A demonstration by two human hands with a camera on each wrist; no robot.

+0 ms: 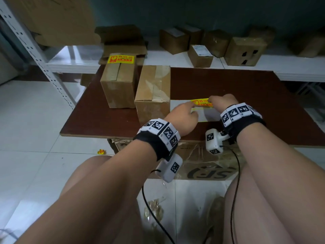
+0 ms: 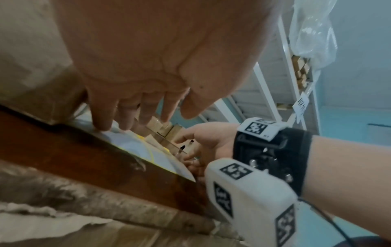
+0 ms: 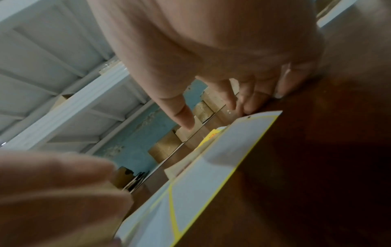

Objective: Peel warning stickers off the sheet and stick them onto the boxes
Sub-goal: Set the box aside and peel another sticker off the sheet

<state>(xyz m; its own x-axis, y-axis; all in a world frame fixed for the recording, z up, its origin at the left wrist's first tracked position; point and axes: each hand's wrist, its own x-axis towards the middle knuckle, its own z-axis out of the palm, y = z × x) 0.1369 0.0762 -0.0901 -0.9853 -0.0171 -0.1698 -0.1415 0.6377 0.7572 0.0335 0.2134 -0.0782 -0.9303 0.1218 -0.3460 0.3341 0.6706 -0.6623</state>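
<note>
A white sticker sheet (image 1: pixel 204 114) with yellow cut lines lies on the brown table (image 1: pixel 246 95). My left hand (image 1: pixel 182 114) presses the sheet flat (image 2: pixel 135 143) with straight fingers (image 2: pixel 103 122). One yellow and red warning sticker (image 1: pixel 202 102) sits at the sheet's far edge and looks partly lifted (image 3: pixel 211 136). My right hand (image 1: pixel 222 101) grips its right end with curled fingers (image 3: pixel 249 103), the thumb (image 3: pixel 184 117) held apart. Left of the sheet stands a plain taped box (image 1: pixel 152 92). Behind that, another box (image 1: pixel 118 85) carries a yellow sticker (image 1: pixel 121 59).
Several small cardboard boxes (image 1: pixel 200 55) sit on the white shelf (image 1: pixel 175 59) beyond the table. Flattened cardboard (image 1: pixel 123 44) lies at the back left, beside a metal rack post (image 1: pixel 35 55). A carton (image 1: pixel 207 166) stands under the table's near edge, and a yellow scrap (image 1: pixel 101 151) lies on the floor.
</note>
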